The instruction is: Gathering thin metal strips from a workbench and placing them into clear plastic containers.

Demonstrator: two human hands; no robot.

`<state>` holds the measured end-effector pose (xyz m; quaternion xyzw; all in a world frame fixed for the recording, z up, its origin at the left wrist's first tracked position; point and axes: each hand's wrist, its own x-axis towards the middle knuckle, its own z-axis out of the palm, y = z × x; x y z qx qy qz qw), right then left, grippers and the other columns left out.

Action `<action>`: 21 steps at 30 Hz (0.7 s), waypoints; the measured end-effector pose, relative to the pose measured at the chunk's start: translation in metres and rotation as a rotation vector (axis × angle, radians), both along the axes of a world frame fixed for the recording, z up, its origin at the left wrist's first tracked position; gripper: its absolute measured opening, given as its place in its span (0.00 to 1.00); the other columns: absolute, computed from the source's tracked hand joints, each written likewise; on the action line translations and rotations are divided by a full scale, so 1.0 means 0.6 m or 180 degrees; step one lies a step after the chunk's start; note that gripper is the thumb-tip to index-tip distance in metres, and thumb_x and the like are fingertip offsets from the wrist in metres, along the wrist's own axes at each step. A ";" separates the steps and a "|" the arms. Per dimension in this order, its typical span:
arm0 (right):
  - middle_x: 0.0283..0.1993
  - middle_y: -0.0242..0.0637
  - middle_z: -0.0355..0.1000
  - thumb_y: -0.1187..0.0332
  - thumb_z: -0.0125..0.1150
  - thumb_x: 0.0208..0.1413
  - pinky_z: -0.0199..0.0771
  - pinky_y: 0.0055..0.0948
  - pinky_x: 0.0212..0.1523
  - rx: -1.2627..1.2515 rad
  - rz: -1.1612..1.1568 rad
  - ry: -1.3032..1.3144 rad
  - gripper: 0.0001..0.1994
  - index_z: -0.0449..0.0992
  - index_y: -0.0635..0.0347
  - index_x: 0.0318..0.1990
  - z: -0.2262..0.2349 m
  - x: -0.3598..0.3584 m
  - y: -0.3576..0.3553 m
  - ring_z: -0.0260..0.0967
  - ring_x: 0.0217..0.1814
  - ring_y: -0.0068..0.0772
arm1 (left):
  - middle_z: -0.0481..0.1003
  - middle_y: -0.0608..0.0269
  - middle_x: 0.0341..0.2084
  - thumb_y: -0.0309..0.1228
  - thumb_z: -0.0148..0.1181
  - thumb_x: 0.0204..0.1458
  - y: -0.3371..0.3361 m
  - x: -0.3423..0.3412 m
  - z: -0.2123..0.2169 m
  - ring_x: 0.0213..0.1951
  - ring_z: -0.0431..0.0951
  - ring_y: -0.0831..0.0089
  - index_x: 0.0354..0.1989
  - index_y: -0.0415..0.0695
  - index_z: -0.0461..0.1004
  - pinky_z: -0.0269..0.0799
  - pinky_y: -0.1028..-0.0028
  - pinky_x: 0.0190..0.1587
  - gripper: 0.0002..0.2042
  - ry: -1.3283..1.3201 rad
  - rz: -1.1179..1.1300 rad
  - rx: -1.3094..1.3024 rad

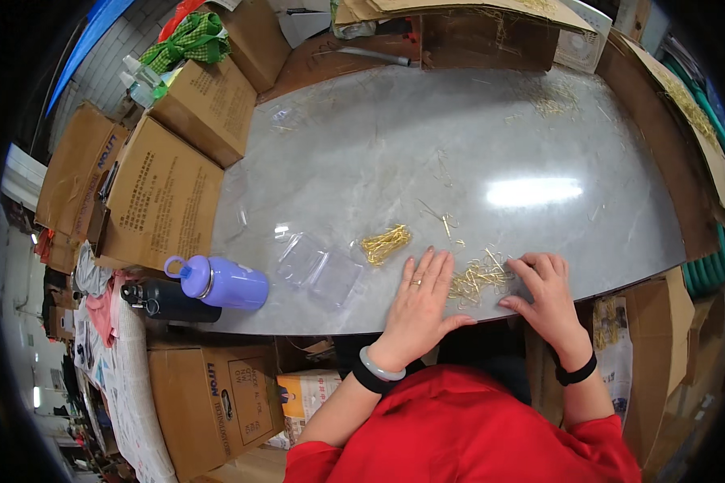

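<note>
A loose pile of thin gold-coloured metal hooks (479,280) lies near the table's front edge, between my hands. My left hand (425,302) rests flat at the left side of the pile, fingers stretched out and thumb apart. At the pile's right side is my right hand (544,290), its fingers bent toward the hooks and its thumb apart; nothing shows between them. A tighter bundle of gold hooks (385,244) sits beyond my left hand, seemingly in clear plastic. Left of it lies an open clear plastic case (322,270). A few single hooks (445,219) are scattered farther off.
A purple bottle (238,283) and a black bottle (177,302) lie at the table's left edge. Cardboard boxes (165,197) wall the left side. Cardboard pieces (491,40) border the back and right, with more gold hooks (552,101) at the far right.
</note>
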<state>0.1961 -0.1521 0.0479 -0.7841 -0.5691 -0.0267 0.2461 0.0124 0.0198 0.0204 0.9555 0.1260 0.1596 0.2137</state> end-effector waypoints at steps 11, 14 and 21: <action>0.49 0.37 0.72 0.74 0.71 0.45 0.66 0.43 0.57 0.0519 -0.0090 0.0808 0.21 0.78 0.56 0.50 -0.028 -0.026 0.024 0.67 0.54 0.46 | 0.71 0.54 0.60 0.29 0.59 0.59 -0.013 0.015 -0.013 0.66 0.65 0.51 0.62 0.40 0.69 0.58 0.50 0.69 0.22 -0.0406 -0.0242 -0.0102; 0.57 0.39 0.70 0.73 0.73 0.44 0.62 0.45 0.66 0.0151 0.0269 -0.0020 0.26 0.76 0.55 0.55 0.019 -0.001 0.040 0.63 0.64 0.49 | 0.72 0.55 0.59 0.28 0.60 0.58 -0.005 0.013 -0.012 0.65 0.67 0.50 0.61 0.40 0.71 0.59 0.51 0.69 0.21 -0.0423 -0.0426 0.0027; 0.55 0.41 0.70 0.70 0.73 0.44 0.65 0.44 0.62 -0.0260 0.0553 0.0235 0.25 0.75 0.56 0.53 -0.005 -0.005 0.059 0.65 0.60 0.49 | 0.69 0.49 0.60 0.28 0.63 0.55 -0.010 0.010 -0.006 0.64 0.67 0.51 0.65 0.38 0.66 0.59 0.53 0.69 0.27 -0.0506 -0.0320 -0.0111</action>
